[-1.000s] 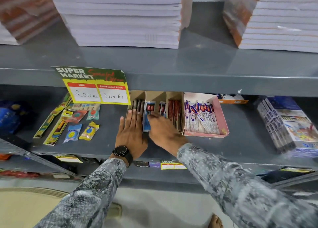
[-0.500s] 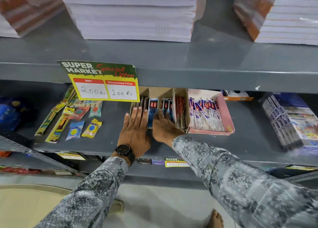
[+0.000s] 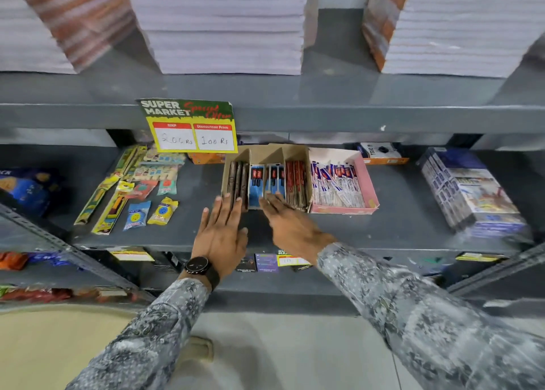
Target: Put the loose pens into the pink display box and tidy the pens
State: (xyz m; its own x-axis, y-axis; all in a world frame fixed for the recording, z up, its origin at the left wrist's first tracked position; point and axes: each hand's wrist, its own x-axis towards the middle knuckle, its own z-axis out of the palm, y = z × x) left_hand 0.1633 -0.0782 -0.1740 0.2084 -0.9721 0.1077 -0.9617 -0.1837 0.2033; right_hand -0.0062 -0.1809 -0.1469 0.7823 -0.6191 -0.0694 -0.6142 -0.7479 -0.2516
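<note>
Looks mostly done: the pink box (image 3: 370, 183) sits mid-shelf, full of pens (image 3: 336, 186), and I see none loose. Both hands are open and empty, left hand (image 3: 221, 233) flat and right hand (image 3: 290, 226) nudging the brown box (image 3: 267, 180) beside it.

Both hands have drawn back from the brown box (image 3: 267, 177): the left hand (image 3: 221, 232) lies flat before it, and the right hand (image 3: 290, 226) seemingly only fingertips its blue packs (image 3: 267, 182).
</note>
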